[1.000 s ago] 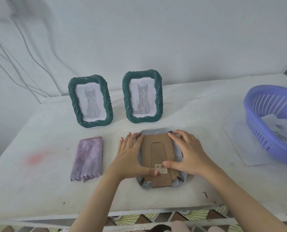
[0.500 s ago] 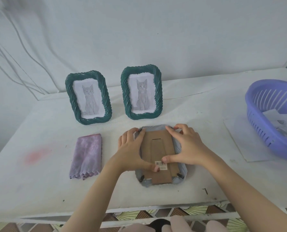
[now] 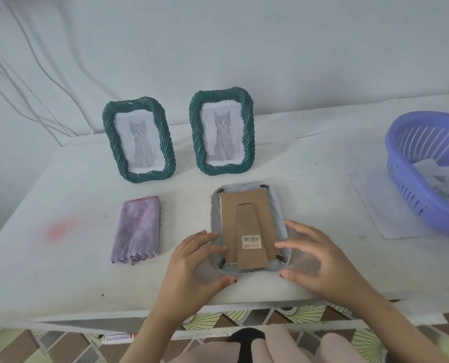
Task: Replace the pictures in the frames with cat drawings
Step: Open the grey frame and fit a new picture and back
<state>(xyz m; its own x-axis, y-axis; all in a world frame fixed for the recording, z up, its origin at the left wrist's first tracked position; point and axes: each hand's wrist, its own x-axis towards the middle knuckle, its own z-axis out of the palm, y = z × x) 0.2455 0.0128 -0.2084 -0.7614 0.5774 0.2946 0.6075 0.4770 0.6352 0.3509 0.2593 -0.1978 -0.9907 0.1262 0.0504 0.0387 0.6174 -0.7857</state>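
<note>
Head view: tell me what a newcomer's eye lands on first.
First, the left green frame and right green frame, standing side by side at the back of the table, each showing a cat drawing. Next, the grey frame lying face-down near the front edge, cardboard back up, with the left hand and right hand spread on either side of it. A purple basket sits at the far right.
</note>
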